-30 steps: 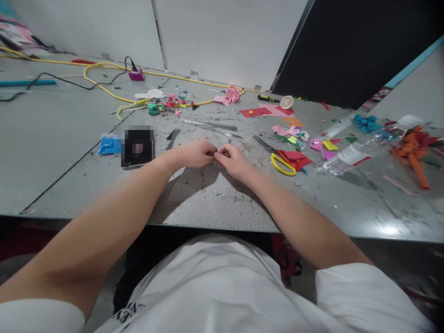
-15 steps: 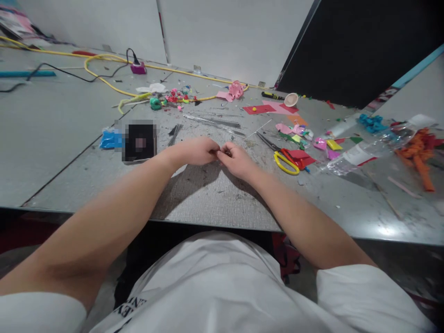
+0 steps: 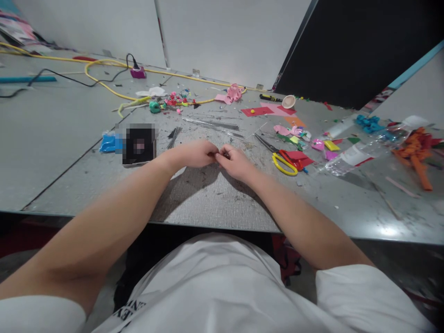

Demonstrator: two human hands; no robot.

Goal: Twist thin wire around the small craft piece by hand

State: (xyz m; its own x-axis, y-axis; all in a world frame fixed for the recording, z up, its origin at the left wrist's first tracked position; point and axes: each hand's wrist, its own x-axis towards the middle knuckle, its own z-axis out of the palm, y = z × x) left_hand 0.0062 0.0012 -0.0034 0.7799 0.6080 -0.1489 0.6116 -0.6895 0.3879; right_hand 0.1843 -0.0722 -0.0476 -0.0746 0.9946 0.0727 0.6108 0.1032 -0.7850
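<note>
Left hand (image 3: 196,154) and right hand (image 3: 236,162) meet fingertip to fingertip, pinched on something too small to identify; scissors (image 3: 282,159) idle at 3 o'clock; stage of work indeterminable.

I see a grey table (image 3: 208,199) with a matt, finely textured, scuffed surface; its right part shines under a light. My bare left hand (image 3: 196,154) and right hand (image 3: 236,162) meet over it, fingertips pinched together on something too small to tell. The scissors (image 3: 279,157) have dull metal blades and glossy yellow plastic handles. Beside them lie flat, matt red paper pieces (image 3: 299,158). A clear, glossy plastic bag (image 3: 350,155) crinkles nearby. A smooth yellow cable (image 3: 104,88) looks rubbery. My shirt (image 3: 215,286) is soft white cloth.
</note>
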